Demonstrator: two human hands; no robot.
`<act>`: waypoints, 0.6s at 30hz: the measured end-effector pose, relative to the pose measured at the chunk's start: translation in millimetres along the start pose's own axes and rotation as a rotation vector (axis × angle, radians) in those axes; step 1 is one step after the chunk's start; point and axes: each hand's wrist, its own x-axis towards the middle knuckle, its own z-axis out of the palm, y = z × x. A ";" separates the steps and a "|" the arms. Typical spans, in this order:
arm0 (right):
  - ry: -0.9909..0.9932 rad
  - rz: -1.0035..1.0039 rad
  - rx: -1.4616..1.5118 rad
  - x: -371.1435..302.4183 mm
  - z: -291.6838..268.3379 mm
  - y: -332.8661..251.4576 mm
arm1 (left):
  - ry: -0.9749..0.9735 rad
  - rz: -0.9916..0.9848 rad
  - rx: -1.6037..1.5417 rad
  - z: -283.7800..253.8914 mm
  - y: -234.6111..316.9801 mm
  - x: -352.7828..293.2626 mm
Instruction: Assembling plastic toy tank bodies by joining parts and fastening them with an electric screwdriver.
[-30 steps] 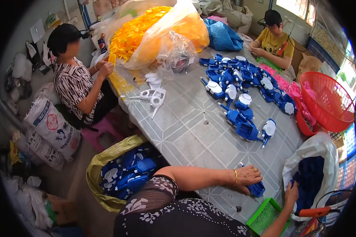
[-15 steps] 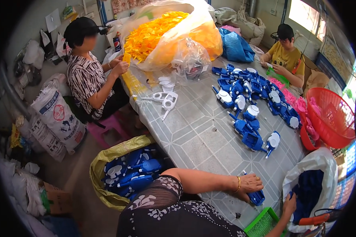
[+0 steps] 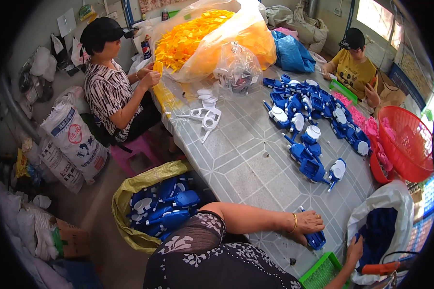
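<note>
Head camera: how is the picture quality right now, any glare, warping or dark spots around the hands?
Head view: strong fisheye, so the table edges bow and the corners are black. The window at upper right is blown out, yet the tabletop is evenly lit with soft shadows. The left hand on a blue plastic part looks sharp; the right hand sits near the dim, stretched rim, at a white bag.

Garment: dark, near-black top with a white floral and leaf print, filling the lower middle of the view.
Sleeve: short and of thin, slightly sheer dark fabric, its hem printed with pale flowers; it ends above the elbow.
Forearms: both bare, no gloves.
Wrist: a thin gold-coloured bangle sits just behind the left hand.
Right hand: bare, no ring or band that can be made out.
</note>
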 end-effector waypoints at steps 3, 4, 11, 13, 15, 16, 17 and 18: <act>-0.003 0.006 -0.010 -1.4 -1.1 -1.1 | -0.015 -0.006 -0.001 -2.3 0.8 0.7; -0.006 0.008 -0.008 -0.8 -0.4 0.9 | -0.025 -0.003 -0.003 -2.6 0.8 1.2; 0.050 -0.027 -0.003 1.3 7.9 10.6 | 0.006 0.017 -0.003 -3.4 2.1 0.2; 0.038 -0.016 0.003 1.5 6.2 6.4 | 0.004 0.012 0.010 -4.4 2.6 -0.6; 0.026 -0.006 0.008 1.4 5.5 4.9 | 0.013 0.008 0.004 -5.2 3.8 -1.5; 0.027 -0.003 0.005 1.4 5.4 4.9 | 0.021 0.005 -0.002 -5.5 4.3 -1.7; 0.027 -0.001 0.002 1.4 5.4 4.8 | 0.021 0.005 -0.002 -5.7 4.4 -1.4; 0.026 -0.001 0.002 1.3 5.7 5.3 | 0.023 0.009 -0.002 -5.7 4.2 -0.9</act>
